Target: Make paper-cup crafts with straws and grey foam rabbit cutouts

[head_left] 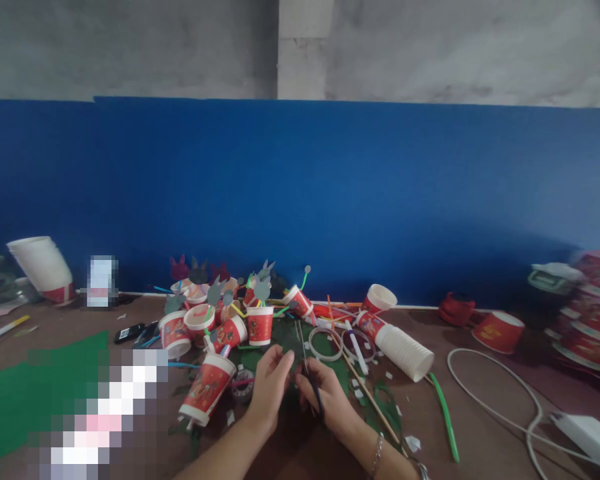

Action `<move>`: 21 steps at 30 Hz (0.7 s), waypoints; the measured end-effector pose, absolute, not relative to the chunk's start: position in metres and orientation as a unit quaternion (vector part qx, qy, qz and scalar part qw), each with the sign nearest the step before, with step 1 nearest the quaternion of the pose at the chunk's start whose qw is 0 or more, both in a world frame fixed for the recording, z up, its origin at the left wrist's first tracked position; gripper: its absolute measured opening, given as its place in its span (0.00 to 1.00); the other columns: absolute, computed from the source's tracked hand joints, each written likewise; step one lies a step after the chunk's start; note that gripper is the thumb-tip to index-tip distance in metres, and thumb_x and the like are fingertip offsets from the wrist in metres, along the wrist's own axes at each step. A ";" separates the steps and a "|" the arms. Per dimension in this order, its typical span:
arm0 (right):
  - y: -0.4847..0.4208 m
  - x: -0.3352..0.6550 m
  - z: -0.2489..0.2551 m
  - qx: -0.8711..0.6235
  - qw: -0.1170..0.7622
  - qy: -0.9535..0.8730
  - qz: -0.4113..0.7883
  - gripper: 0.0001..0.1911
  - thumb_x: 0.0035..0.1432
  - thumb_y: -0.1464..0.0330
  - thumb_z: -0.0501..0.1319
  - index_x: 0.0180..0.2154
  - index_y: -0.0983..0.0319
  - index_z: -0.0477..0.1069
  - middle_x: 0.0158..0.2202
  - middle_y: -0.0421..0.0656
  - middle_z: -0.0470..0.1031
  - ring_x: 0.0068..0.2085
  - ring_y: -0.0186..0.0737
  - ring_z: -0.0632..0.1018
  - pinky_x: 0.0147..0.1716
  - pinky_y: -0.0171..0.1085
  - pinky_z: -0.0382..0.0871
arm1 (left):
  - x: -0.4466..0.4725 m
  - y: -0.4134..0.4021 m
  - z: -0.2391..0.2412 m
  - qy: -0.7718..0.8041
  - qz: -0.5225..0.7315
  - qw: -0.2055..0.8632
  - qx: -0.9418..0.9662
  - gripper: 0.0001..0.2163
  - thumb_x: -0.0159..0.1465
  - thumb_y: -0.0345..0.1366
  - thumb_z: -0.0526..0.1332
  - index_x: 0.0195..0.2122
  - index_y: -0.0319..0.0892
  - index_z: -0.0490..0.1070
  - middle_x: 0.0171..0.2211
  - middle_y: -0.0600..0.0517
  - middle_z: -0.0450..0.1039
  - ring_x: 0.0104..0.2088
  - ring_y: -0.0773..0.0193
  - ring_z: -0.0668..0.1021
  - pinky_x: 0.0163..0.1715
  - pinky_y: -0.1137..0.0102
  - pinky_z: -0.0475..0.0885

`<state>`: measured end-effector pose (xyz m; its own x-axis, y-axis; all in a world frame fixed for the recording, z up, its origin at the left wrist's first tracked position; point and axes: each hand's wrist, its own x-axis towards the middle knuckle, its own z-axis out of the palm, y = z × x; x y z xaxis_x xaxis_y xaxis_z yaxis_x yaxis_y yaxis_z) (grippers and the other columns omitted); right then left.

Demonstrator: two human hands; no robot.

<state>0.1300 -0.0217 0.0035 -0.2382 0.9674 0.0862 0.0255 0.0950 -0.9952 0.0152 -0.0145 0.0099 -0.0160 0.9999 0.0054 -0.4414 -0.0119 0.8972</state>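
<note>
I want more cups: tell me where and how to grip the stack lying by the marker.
Grip the stack around its middle, over the white rims, coming from above and the right. It lies long and round on its side, so a hold across it should balance best; the marker lies near its left. The right hand holds scissors to set down first.

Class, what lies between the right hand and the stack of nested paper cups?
The head view shows a white marker, a thin wooden stick and small white scraps there.
</note>
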 end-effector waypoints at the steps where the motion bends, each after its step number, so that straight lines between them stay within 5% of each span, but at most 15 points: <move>1: -0.021 0.130 0.003 -0.423 0.449 -0.586 0.525 0.19 0.49 0.54 0.62 0.26 0.62 0.61 0.14 0.32 0.62 0.15 0.27 0.63 0.14 0.27 0.55 | 0.015 -0.014 0.011 0.376 0.605 0.593 0.375 0.16 0.50 0.45 0.66 0.22 0.41 0.61 0.17 0.61 0.59 0.19 0.74 0.61 0.19 0.78 0.55; 14: -0.019 0.130 0.003 -0.431 0.444 -0.585 0.524 0.18 0.48 0.54 0.62 0.26 0.62 0.63 0.13 0.31 0.61 0.14 0.27 0.63 0.14 0.28 0.57 | 0.014 -0.012 0.009 0.392 0.610 0.580 0.372 0.17 0.52 0.46 0.65 0.22 0.42 0.58 0.13 0.65 0.51 0.15 0.76 0.52 0.16 0.78 0.48; 21: -0.021 0.130 0.004 -0.428 0.440 -0.582 0.533 0.20 0.48 0.52 0.61 0.28 0.62 0.63 0.14 0.33 0.63 0.15 0.27 0.63 0.14 0.27 0.55 | 0.013 -0.011 0.009 0.409 0.610 0.546 0.402 0.18 0.51 0.48 0.65 0.21 0.41 0.60 0.17 0.62 0.55 0.19 0.73 0.57 0.19 0.77 0.53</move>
